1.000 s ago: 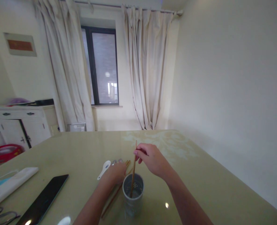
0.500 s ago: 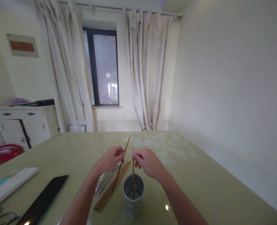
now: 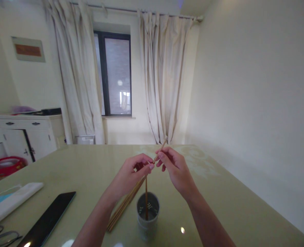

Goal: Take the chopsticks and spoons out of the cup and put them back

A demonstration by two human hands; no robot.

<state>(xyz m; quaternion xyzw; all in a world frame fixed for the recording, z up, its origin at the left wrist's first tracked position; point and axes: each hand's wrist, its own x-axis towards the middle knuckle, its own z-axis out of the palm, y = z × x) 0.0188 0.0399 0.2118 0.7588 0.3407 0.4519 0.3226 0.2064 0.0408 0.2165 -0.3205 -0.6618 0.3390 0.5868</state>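
Observation:
My right hand [image 3: 174,168] pinches a light wooden chopstick [image 3: 163,144], tilted with its far end up and to the right. My left hand [image 3: 134,173] is closed, its thumb and fingertips meeting at the lower end of that chopstick. Below the hands a grey cup [image 3: 148,226] with small holes stands on the table. A brown chopstick [image 3: 146,197] rises from inside it, and its top disappears behind my left fingers; whether they touch it I cannot tell. Left of the cup lies a bundle of wooden chopsticks [image 3: 124,206], partly covered by my left hand and forearm.
On the left of the glossy green table [image 3: 90,178] lie a black flat slab [image 3: 50,218], a long white object [image 3: 18,202] and dark-framed glasses [image 3: 4,236]. A wall [image 3: 249,103] borders the right side. A white cabinet [image 3: 41,135] stands at back left.
My right hand has lifted away from the cup and now holds a tilted chopstick. My left hand has moved right to meet it. A chopstick still stands in the cup.

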